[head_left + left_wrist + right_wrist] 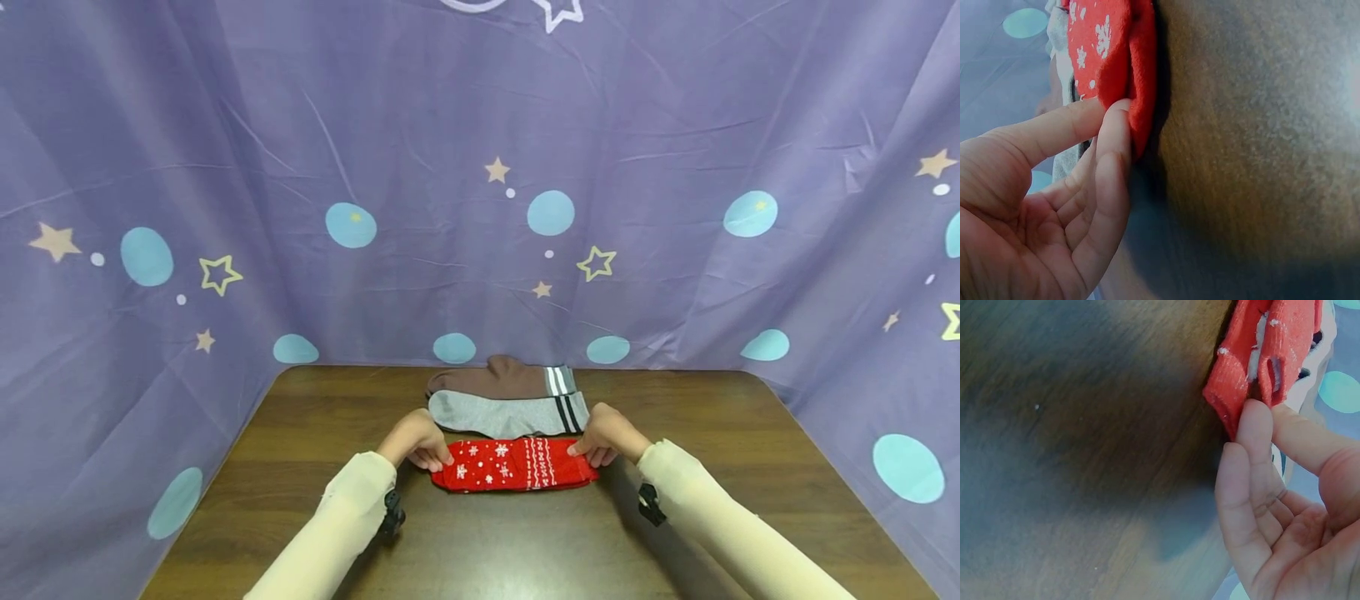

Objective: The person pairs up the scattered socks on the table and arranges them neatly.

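Observation:
A red sock (498, 462) with white snowflakes lies sideways near the middle of the table, toe end to the left. My left hand (422, 438) pinches its toe end between thumb and fingers. At the cuff end, the thumb and fingertips of my right hand (609, 433) pinch the upper layer. A second red layer (1229, 384) lies beneath that cuff in the right wrist view, and two layers also show at the toe in the left wrist view. Just behind lies a grey sock (495, 413) with black stripes.
Beyond the grey sock, a brown sock (495, 379) with white stripes and a grey cuff lies by the far edge of the wooden table (495, 550). A purple curtain (450, 167) with stars and blue ovals hangs behind and along both sides.

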{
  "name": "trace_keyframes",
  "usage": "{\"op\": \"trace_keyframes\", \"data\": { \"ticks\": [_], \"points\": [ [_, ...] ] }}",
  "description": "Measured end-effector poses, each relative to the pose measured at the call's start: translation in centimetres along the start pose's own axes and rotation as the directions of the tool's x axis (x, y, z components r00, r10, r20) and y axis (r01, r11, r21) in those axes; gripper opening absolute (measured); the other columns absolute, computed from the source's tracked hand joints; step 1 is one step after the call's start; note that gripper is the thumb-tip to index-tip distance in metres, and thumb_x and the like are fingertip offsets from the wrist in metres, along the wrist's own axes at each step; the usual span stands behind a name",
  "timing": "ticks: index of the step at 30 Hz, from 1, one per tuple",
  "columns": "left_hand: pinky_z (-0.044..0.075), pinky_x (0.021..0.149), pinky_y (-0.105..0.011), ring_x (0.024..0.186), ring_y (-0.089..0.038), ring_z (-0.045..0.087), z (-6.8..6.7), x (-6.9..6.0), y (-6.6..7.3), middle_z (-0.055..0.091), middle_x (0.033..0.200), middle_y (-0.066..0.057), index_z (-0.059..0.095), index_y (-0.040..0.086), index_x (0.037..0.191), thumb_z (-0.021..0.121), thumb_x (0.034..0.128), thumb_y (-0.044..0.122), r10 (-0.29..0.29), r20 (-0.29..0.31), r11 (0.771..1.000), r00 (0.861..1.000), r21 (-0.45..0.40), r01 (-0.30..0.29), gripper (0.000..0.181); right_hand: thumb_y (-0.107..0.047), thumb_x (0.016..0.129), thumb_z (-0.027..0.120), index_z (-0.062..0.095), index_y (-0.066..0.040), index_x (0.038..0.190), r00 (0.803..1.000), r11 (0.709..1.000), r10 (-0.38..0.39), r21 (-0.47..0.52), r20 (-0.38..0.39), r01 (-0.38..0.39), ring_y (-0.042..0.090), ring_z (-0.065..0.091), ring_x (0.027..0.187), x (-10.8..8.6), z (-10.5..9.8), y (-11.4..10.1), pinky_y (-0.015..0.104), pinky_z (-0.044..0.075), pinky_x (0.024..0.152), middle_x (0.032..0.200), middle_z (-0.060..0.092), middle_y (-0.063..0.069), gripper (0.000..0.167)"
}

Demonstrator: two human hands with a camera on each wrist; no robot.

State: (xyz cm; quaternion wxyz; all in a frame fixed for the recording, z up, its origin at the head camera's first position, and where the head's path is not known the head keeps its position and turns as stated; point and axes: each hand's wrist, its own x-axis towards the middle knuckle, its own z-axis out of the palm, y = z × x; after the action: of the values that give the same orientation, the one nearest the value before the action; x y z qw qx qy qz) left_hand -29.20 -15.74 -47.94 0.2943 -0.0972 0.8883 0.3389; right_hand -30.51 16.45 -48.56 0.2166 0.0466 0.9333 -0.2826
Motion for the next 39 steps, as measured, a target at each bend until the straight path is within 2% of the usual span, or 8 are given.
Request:
{"op": "trace_keyframes", "data": {
  "ticks": [8, 11, 14, 21, 26, 29, 33, 39],
  "points": [
    [0.053, 0.052, -0.015, 0.047, -0.004, 0.056, 0.0, -0.1, -0.1, 0.061, 0.052, 0.002, 0.069, 0.004, 0.065, 0.081, 0.0833, 0.004, 0.022, 0.014, 0.999, 1.000, -0.027, -0.021, 0.022, -0.022, 0.080, 0.089, 0.072, 0.004, 0.072, 1.000, 1.000, -0.001, 0.000, -0.015, 0.001, 0.020, 0.072, 0.060, 0.3, 0.1, 0.4, 0.035, 0.063, 0.059, 0.063, 0.072, 0.011, 0.032],
    [0.053, 0.051, -0.015, 0.046, -0.003, 0.055, 0.2, -0.2, -0.6, 0.060, 0.052, 0.002, 0.069, 0.004, 0.064, 0.081, 0.0830, 0.004, 0.028, -0.008, 0.999, 1.000, -0.026, -0.028, 0.023, -0.020, 0.079, 0.090, 0.071, 0.003, 0.071, 1.000, 0.999, -0.020, 0.034, -0.023, 0.021, 0.019, 0.071, 0.058, 0.1, 0.4, 0.5, 0.035, 0.063, 0.058, 0.061, 0.071, 0.010, 0.031],
    [0.054, 0.049, -0.018, 0.045, -0.004, 0.056, 0.5, -0.4, -0.9, 0.062, 0.051, 0.001, 0.069, 0.003, 0.064, 0.083, 0.0799, 0.003, 0.050, -0.069, 0.999, 0.996, -0.010, -0.050, 0.022, -0.016, 0.079, 0.089, 0.071, 0.003, 0.071, 0.998, 0.996, -0.051, 0.078, -0.024, 0.053, 0.020, 0.070, 0.057, -0.2, 0.6, 0.6, 0.036, 0.063, 0.057, 0.060, 0.071, 0.011, 0.028],
    [0.055, 0.047, -0.021, 0.046, -0.007, 0.064, 0.8, -1.1, -0.5, 0.067, 0.052, -0.002, 0.069, 0.003, 0.062, 0.088, 0.0735, 0.007, 0.113, -0.196, 0.987, 0.974, 0.137, -0.087, 0.023, -0.005, 0.080, 0.085, 0.071, 0.003, 0.072, 0.995, 0.987, -0.078, 0.136, -0.057, 0.085, 0.020, 0.070, 0.055, -1.0, 0.6, 0.7, 0.037, 0.062, 0.055, 0.060, 0.070, 0.011, 0.018],
    [0.056, 0.049, -0.021, 0.047, -0.008, 0.064, 0.7, -1.0, -0.4, 0.068, 0.053, -0.002, 0.068, 0.005, 0.062, 0.090, 0.0736, 0.011, 0.096, -0.224, 0.988, 0.970, 0.137, -0.066, 0.026, 0.006, 0.079, 0.080, 0.071, 0.004, 0.073, 0.995, 0.981, -0.086, 0.171, -0.047, 0.093, 0.021, 0.071, 0.056, -1.1, 0.3, 0.7, 0.037, 0.063, 0.054, 0.063, 0.072, 0.012, 0.010],
    [0.056, 0.049, -0.021, 0.046, -0.007, 0.062, 0.7, -1.0, -0.8, 0.067, 0.052, -0.002, 0.069, 0.007, 0.060, 0.093, 0.0719, 0.014, 0.118, -0.262, 0.987, 0.958, 0.137, -0.084, 0.028, 0.005, 0.079, 0.081, 0.071, 0.004, 0.072, 0.995, 0.984, -0.083, 0.155, -0.046, 0.090, 0.021, 0.072, 0.057, -1.2, 0.1, 0.6, 0.037, 0.063, 0.055, 0.064, 0.072, 0.013, 0.012],
    [0.049, 0.045, -0.020, 0.043, -0.007, 0.058, 0.7, -1.0, -1.4, 0.064, 0.048, 0.000, 0.070, 0.010, 0.056, 0.095, 0.0695, 0.022, 0.173, -0.311, 0.974, 0.935, 0.195, -0.115, 0.031, 0.000, 0.078, 0.085, 0.070, 0.001, 0.070, 0.996, 0.989, -0.067, 0.128, -0.059, 0.074, 0.021, 0.072, 0.057, -1.2, -0.1, 0.6, 0.037, 0.063, 0.057, 0.062, 0.072, 0.013, 0.017],
    [0.040, 0.043, -0.021, 0.044, -0.010, 0.058, 0.7, -1.0, -1.8, 0.065, 0.050, -0.001, 0.071, 0.011, 0.056, 0.096, 0.0685, 0.029, 0.187, -0.329, 0.965, 0.926, 0.240, -0.109, 0.033, -0.003, 0.078, 0.086, 0.070, 0.003, 0.071, 0.996, 0.984, -0.073, 0.160, -0.059, 0.082, 0.021, 0.071, 0.057, -1.3, -0.2, 0.9, 0.038, 0.063, 0.057, 0.063, 0.072, 0.014, 0.019]
  ]
}}
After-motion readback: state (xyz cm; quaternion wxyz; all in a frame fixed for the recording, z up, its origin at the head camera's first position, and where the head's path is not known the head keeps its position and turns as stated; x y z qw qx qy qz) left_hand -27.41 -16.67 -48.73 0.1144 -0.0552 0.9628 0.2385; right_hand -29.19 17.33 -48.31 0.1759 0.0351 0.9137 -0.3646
